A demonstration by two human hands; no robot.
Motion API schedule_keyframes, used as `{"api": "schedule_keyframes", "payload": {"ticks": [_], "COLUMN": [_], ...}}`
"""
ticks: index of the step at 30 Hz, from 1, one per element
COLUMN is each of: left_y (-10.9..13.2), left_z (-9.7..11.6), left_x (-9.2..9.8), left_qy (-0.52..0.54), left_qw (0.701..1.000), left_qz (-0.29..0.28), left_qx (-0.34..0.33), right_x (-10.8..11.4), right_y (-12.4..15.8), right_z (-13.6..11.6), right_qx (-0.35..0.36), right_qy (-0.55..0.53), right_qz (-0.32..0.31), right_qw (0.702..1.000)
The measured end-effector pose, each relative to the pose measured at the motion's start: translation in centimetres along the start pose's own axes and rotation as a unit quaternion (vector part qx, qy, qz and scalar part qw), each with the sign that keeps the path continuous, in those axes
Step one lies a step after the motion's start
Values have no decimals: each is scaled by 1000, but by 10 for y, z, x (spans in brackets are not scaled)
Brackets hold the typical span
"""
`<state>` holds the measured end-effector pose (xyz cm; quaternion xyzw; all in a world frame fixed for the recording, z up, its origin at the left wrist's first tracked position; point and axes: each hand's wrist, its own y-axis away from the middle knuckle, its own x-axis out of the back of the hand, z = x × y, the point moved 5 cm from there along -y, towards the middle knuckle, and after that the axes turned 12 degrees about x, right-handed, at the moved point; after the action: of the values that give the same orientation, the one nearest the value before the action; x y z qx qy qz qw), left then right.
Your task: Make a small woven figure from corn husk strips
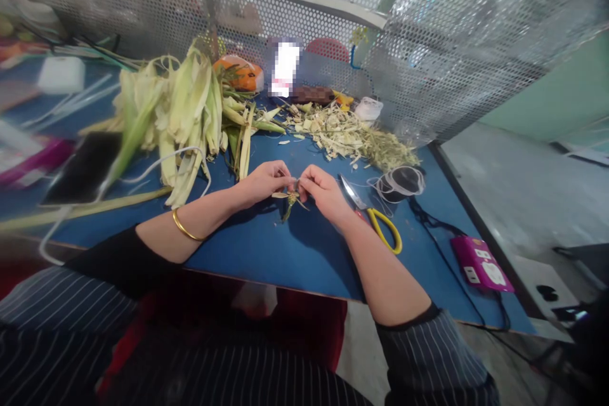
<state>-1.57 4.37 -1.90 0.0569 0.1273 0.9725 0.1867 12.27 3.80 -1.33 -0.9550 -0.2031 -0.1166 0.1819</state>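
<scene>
My left hand (pixel 269 183) and my right hand (pixel 323 190) meet over the blue table, fingertips pinched together. Between and just below them hangs a small corn-husk bundle (pixel 292 198), with thin strips sticking out sideways and a greenish end pointing down. The fingers hide its top, and whether a thread is pinched there is too small to tell. Right of my right hand lie scissors (pixel 375 216) with yellow handles, blades pointing away from me. Beyond them is a spool of pale thread (pixel 402 184), its loops loose on the table.
Corn husks (pixel 185 101) form a large heap at the left, near a dark phone (pixel 83 168) and white cable. Husk scraps (pixel 342 130) lie at the back. A lit phone screen (pixel 285 66) stands before perforated metal panels. At right is a purple power strip (pixel 481 263) with black cords.
</scene>
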Motion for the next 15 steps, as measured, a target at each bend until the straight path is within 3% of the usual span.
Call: {"api": "schedule_keyframes", "payload": {"ticks": [7, 15], "left_y": [0, -2], "left_z": [0, -2], "left_x": [0, 0], "left_qy": [-108, -158], "left_qw": [994, 987], "left_qz": [18, 14], "left_qx": [15, -6], "right_x": [-3, -5], "right_y": [1, 2], "right_z": [-2, 1], "right_qx": [17, 15], "right_qy": [88, 93], "right_qz": [-40, -51], "right_qw": [995, 994]}}
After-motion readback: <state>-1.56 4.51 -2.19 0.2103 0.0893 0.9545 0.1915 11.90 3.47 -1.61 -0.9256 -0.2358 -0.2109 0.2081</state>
